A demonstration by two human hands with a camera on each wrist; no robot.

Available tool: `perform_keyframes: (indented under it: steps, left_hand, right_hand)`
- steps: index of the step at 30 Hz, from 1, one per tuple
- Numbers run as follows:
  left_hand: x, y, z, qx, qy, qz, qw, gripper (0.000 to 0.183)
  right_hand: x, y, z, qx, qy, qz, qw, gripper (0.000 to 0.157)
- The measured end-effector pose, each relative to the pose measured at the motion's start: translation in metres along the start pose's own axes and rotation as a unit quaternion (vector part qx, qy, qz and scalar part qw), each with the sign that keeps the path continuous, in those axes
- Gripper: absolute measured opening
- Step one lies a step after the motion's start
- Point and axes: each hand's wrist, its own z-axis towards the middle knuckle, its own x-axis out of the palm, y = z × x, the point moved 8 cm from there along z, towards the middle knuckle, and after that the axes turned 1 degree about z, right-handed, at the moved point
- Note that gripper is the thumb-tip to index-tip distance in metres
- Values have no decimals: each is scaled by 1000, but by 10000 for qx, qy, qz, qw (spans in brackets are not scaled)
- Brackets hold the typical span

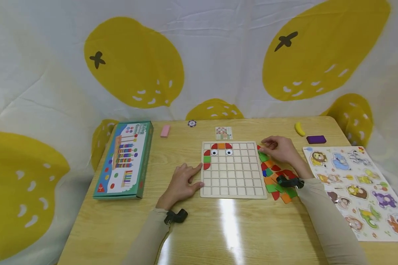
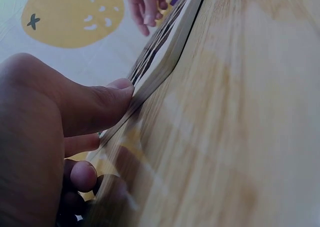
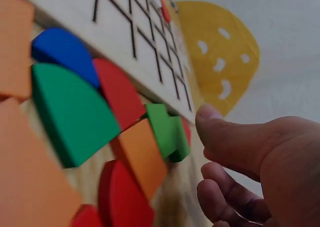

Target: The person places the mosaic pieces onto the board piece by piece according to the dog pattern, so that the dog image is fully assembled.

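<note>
A wooden grid board (image 1: pixel 232 181) lies on the table. Along its upper left cells sit red quarter-round pieces (image 1: pixel 206 166), a green square (image 1: pixel 207 159), an orange square (image 1: pixel 221 146) and two eye pieces (image 1: pixel 229 152). My left hand (image 1: pixel 183 182) touches the board's left edge with thumb and index finger; the left wrist view shows the thumb against the rim. Right of the board is a loose pile of coloured pieces, among them a dark green one (image 3: pixel 75 112) and a blue one (image 3: pixel 65 52). My right hand (image 1: pixel 280 149) hovers by the pile's far end, nothing visible between its fingers.
Behind the board lies a small picture card (image 1: pixel 223 133), with a poker chip (image 1: pixel 192 123) and a pink block (image 1: pixel 165 131) farther left. A game box (image 1: pixel 124 160) stands at left. A banana toy (image 1: pixel 299 129), purple block (image 1: pixel 316 139) and animal puzzle (image 1: pixel 361 187) are at right.
</note>
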Motion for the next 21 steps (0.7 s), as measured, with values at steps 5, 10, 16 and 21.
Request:
perform_keyframes:
  steps: [5, 10, 16, 21]
  left_hand:
    - [-3, 5, -3, -18, -63, -48, 10000, 69]
    - [-1, 4, -2, 29, -35, -96, 9999, 69]
    - [1, 2, 0, -7, 8, -77, 10000, 69]
    - [1, 1, 0, -56, 90, -88, 9999, 69]
  right_hand:
    - [13, -6, 2, 278, 174, 205, 9993, 35]
    - [15, -8, 4, 595, 29, 189, 9980, 26]
    - [12, -12, -1, 822, -24, 299, 9962, 27]
    - [9, -5, 0, 446, -360, 892, 9944, 32]
